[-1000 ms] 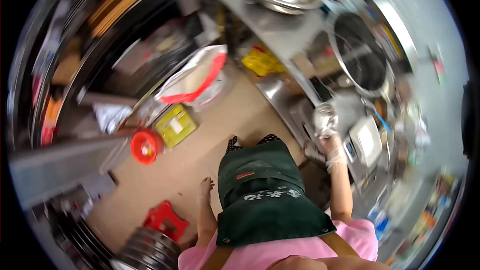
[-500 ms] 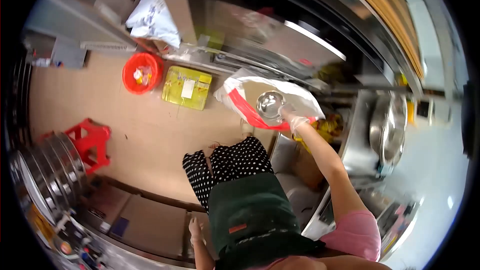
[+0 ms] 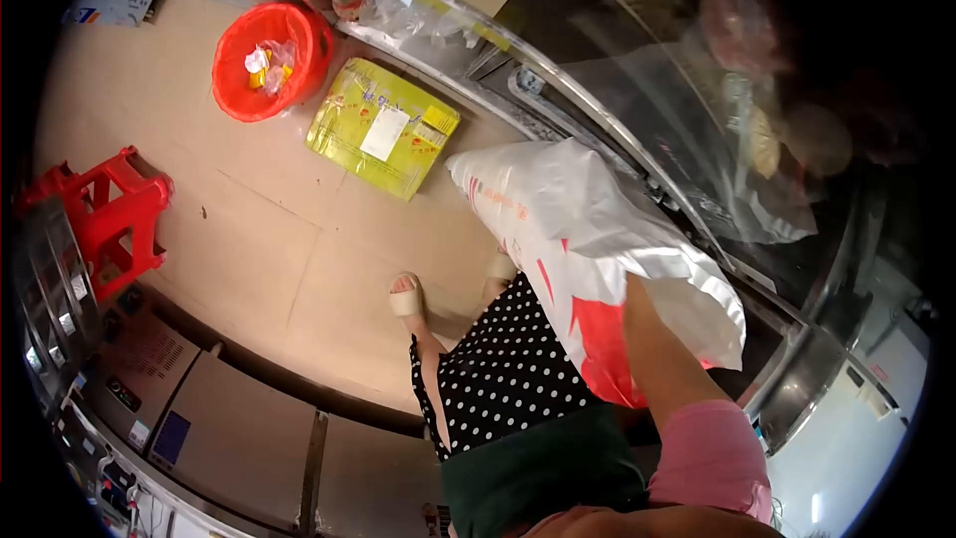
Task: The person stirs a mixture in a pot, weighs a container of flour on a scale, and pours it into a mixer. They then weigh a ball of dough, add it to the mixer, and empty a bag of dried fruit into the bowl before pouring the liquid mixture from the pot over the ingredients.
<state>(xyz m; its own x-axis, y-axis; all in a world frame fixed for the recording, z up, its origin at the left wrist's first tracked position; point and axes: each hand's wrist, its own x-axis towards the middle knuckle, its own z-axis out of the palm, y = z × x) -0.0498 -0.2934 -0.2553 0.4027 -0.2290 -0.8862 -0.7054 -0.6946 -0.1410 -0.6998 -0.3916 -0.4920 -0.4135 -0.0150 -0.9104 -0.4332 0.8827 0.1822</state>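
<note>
A tall white sack (image 3: 588, 214) with red markings stands on the floor in front of me, its mouth folded open toward my side. My right forearm (image 3: 669, 359) reaches down into that mouth. The sack wall covers my right hand, so neither its fingers nor anything they hold can be seen. My left hand is outside the view.
A yellow-green carton (image 3: 383, 130) sits on the floor left of the sack, beside a red bin (image 3: 271, 65) with litter inside. A red plastic stool (image 3: 115, 219) stands at far left. Steel cabinets (image 3: 234, 433) line the lower left; a glass-fronted metal unit (image 3: 637, 154) borders the sack.
My right hand, gloved and holding a shiny metal bowl at the sack's mouth before, has gone down inside, out of sight with the bowl. The view has moved closer; my left hand has left it.
</note>
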